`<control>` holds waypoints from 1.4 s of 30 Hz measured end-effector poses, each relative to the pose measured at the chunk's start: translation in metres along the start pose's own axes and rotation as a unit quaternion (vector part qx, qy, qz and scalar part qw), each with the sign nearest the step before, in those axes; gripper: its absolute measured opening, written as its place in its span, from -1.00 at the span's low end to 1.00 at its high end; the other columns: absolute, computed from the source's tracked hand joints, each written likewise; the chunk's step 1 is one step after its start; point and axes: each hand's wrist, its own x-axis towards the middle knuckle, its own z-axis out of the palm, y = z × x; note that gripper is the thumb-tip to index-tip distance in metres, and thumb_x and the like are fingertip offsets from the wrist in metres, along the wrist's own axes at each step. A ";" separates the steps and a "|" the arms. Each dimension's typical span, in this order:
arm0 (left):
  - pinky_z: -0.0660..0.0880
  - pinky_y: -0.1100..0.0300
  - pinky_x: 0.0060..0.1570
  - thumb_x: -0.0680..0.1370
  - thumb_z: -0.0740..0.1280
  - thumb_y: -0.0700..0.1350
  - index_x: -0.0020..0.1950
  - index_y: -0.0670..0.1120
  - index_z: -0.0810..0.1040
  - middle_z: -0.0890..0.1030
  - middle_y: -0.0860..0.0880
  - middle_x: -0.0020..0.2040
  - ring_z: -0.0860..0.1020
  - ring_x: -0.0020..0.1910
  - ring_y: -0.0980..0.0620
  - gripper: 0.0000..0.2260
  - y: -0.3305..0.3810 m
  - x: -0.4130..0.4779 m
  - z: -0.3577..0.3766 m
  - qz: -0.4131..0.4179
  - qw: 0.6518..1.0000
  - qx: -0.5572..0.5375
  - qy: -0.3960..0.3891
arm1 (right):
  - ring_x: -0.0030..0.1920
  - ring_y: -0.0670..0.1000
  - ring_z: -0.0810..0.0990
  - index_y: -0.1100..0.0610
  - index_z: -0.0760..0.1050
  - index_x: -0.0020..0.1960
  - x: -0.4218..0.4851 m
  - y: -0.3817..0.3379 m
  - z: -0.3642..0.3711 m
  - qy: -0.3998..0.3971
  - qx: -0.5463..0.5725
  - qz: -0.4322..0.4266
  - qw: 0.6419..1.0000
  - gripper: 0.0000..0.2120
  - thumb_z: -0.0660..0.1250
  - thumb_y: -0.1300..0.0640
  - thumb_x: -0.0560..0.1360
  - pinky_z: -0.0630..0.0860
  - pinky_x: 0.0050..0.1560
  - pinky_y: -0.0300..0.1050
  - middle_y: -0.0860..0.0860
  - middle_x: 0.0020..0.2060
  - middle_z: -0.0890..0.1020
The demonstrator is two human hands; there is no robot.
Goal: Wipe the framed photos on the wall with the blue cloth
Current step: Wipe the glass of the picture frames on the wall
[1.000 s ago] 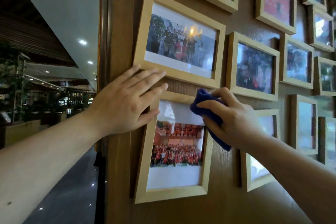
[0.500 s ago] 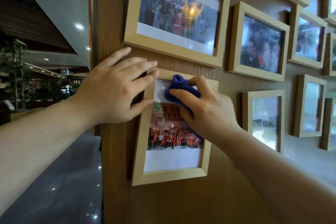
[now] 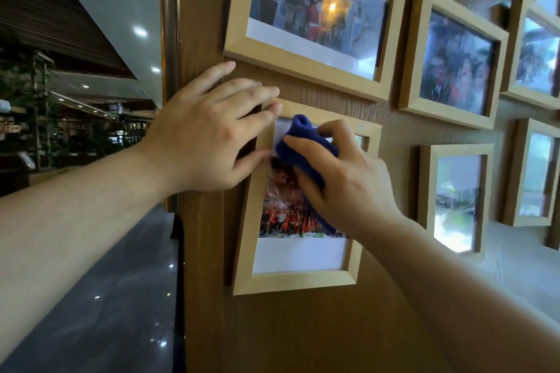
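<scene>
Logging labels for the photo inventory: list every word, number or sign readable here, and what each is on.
"19", faint and not certain: on a small round sticker at the top right corner of the frame being wiped.
Photos: no text can be read; any banners or signs in them are too blurred.
Cloth: no label shows.

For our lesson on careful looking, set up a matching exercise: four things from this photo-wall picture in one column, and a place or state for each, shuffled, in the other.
Things:
1. blue cloth
2. left hand
3. lamp glare
4. small round sticker

Places or states:
A. braced on the lower frame's top left corner
B. on the lower frame's top right corner
C. bunched in the right hand, on the glass
D. on the upper photo's glass

Pairs: 1-C, 2-A, 3-D, 4-B
</scene>
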 end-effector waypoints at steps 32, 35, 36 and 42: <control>0.12 -0.22 0.47 0.52 0.21 0.04 0.37 -0.17 0.42 0.44 -0.18 0.41 0.39 0.39 -0.16 -0.52 0.011 -0.001 -0.003 -0.035 0.999 0.002 -0.032 | -0.23 0.13 0.53 0.03 0.47 0.21 -0.080 -0.026 0.015 -0.117 0.022 -0.127 0.985 -0.74 0.31 0.11 0.52 0.52 -0.45 0.03 0.17 -0.02 0.54; 0.11 -0.22 0.47 0.52 0.21 0.04 0.37 -0.17 0.42 0.44 -0.19 0.41 0.39 0.39 -0.17 -0.52 0.011 -0.001 -0.003 -0.032 0.999 0.002 -0.028 | -0.23 0.13 0.55 0.07 0.53 0.18 -0.055 -0.004 0.005 -0.064 -0.001 -0.050 0.997 -0.75 0.31 0.07 0.52 0.53 -0.47 0.02 0.19 0.02 0.55; 0.11 -0.22 0.47 0.52 0.21 0.04 0.37 -0.17 0.42 0.44 -0.19 0.41 0.39 0.39 -0.17 -0.52 0.011 -0.001 -0.002 -0.031 0.999 0.002 -0.028 | -0.23 0.11 0.56 0.08 0.55 0.18 -0.046 0.004 0.000 -0.045 -0.014 -0.016 0.999 -0.74 0.32 0.06 0.51 0.54 -0.47 0.01 0.18 0.05 0.54; 0.11 -0.22 0.47 0.51 0.21 0.03 0.36 -0.18 0.42 0.45 -0.19 0.40 0.40 0.38 -0.17 -0.52 0.011 -0.001 -0.002 -0.031 0.999 0.003 -0.023 | -0.17 0.10 0.56 0.10 0.50 0.21 -0.056 0.014 0.001 -0.024 -0.018 0.041 0.999 -0.68 0.34 0.05 0.49 0.57 -0.42 0.02 0.16 0.11 0.49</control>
